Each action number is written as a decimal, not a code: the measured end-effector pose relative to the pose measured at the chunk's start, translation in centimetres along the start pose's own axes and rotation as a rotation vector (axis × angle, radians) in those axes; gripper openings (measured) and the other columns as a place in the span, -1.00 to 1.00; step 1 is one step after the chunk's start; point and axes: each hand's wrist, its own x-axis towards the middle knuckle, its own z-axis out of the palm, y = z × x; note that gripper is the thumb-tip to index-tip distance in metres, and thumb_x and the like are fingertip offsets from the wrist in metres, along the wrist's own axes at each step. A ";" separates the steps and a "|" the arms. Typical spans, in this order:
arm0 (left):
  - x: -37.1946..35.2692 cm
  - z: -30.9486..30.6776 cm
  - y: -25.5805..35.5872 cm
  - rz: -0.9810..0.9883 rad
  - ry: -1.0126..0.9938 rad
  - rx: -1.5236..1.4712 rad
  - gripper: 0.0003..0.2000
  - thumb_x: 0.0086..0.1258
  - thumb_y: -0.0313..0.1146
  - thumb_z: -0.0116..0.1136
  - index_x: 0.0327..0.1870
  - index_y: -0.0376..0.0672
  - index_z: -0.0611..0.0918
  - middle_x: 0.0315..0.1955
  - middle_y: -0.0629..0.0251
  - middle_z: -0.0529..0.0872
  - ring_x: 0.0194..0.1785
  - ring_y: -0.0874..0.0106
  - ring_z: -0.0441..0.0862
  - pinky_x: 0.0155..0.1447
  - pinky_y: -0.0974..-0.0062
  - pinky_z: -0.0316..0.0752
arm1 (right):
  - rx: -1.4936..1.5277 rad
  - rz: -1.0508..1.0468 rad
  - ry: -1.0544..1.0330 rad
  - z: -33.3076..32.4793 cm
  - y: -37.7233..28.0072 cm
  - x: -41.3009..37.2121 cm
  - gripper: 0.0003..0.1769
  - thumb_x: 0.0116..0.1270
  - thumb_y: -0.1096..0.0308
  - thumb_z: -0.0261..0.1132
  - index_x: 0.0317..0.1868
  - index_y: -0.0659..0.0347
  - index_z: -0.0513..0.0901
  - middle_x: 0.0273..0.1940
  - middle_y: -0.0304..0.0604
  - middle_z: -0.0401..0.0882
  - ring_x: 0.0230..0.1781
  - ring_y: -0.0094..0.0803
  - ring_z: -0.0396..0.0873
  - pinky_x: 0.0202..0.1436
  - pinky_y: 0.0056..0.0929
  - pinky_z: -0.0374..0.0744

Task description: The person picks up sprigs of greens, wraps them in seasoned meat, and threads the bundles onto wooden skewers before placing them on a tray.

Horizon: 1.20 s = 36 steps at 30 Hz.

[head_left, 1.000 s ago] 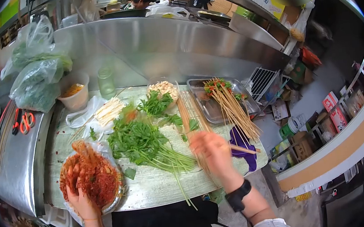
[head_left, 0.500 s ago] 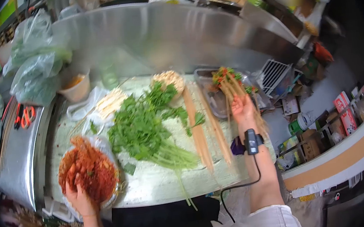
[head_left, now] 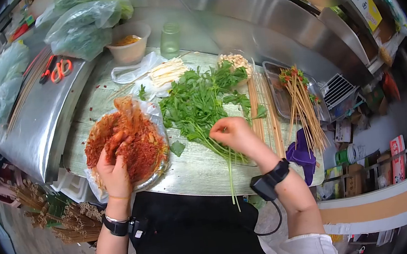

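Observation:
My left hand [head_left: 114, 175] is in a foil-and-plastic-lined bowl of red chili-coated food [head_left: 144, 155]. Its fingertips are covered in red paste and curl in a grip; what they hold is hidden in the mix. My right hand [head_left: 236, 136], fingers pinched, hovers at the stems of a bunch of leafy green herbs [head_left: 198, 102]; whether it holds a stem I cannot make out. Skewers with red and green food on their tips [head_left: 305, 106] lean on a clear plastic tray [head_left: 278, 84]. Bare wooden skewers [head_left: 256, 106] lie between the greens and the tray.
Behind the greens are white enoki mushrooms [head_left: 168, 72], a green glass [head_left: 170, 40] and a plastic tub [head_left: 129, 48]. A purple object [head_left: 303, 156] lies at the right table edge. Orange-handled scissors [head_left: 61, 70] rest on the steel counter [head_left: 34, 125] at left.
My right hand has left the filled skewers at the tray and moved left to the herb stems. My left hand stays in the chili bowl. The view has shifted.

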 end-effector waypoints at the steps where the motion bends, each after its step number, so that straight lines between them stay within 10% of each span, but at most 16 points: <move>1: 0.0 -0.1 0.0 0.003 0.008 -0.003 -0.72 0.30 -0.64 -0.08 0.02 -0.38 0.52 -0.04 0.18 0.60 0.03 0.42 0.54 0.17 0.50 0.36 | -0.299 -0.020 -0.034 1.2 -0.4 0.4 -0.88 0.09 0.37 0.30 -0.45 0.25 0.63 -0.51 -0.12 0.59 -0.50 -0.32 0.55 -0.40 -0.39 0.50; 7: 0.0 -0.6 -0.2 0.006 -0.025 0.021 -0.70 0.26 -0.68 -0.10 0.01 -0.38 0.52 -0.07 0.20 0.62 0.02 0.44 0.54 0.17 0.52 0.35 | -0.502 -0.084 -0.043 1.4 0.1 1.1 -0.84 0.07 0.34 0.31 -0.48 0.28 0.61 -0.54 -0.12 0.60 -0.55 -0.32 0.56 -0.44 -0.43 0.48; 10: -0.1 -0.5 -0.2 0.010 -0.026 0.022 -0.69 0.26 -0.67 -0.14 0.00 -0.37 0.53 -0.09 0.21 0.63 0.02 0.44 0.54 0.17 0.52 0.35 | 0.145 0.230 -0.034 -1.7 -1.5 1.0 -0.85 0.32 0.32 0.16 -0.23 0.21 0.56 -0.50 -0.29 0.60 -0.59 -0.64 0.50 -0.55 -0.66 0.42; 17: 0.0 -0.5 -0.7 0.011 -0.003 0.049 -0.70 0.25 -0.66 -0.14 -0.02 -0.39 0.55 -0.11 0.23 0.64 -0.02 0.47 0.54 0.14 0.53 0.36 | 0.608 0.172 0.059 -5.2 -3.2 0.1 -0.66 0.37 0.37 0.09 0.13 0.26 0.43 -0.40 -0.26 0.57 -0.54 -0.65 0.48 -0.43 -0.70 0.48; 29: 0.2 0.5 0.1 0.092 -0.074 0.219 -0.74 0.15 -0.66 0.04 -0.12 -0.34 0.61 -0.21 0.26 0.65 -0.13 0.52 0.57 -0.01 0.60 0.43 | 0.257 0.027 -0.091 -3.6 -5.6 -2.7 -0.81 0.21 0.47 0.27 -0.16 0.33 0.63 -0.35 -0.27 0.62 -0.43 -0.65 0.54 -0.33 -0.69 0.51; 36: -1.7 6.7 5.5 0.276 -0.631 0.573 -0.78 0.00 -0.46 0.28 -0.27 -0.21 0.65 -0.55 0.24 0.59 -0.45 0.30 0.57 -0.32 0.42 0.48 | 0.218 -0.114 -0.116 0.0 -8.8 -4.0 -0.86 0.16 0.55 0.30 -0.24 0.32 0.61 -0.35 -0.27 0.59 -0.41 -0.64 0.56 -0.34 -0.72 0.51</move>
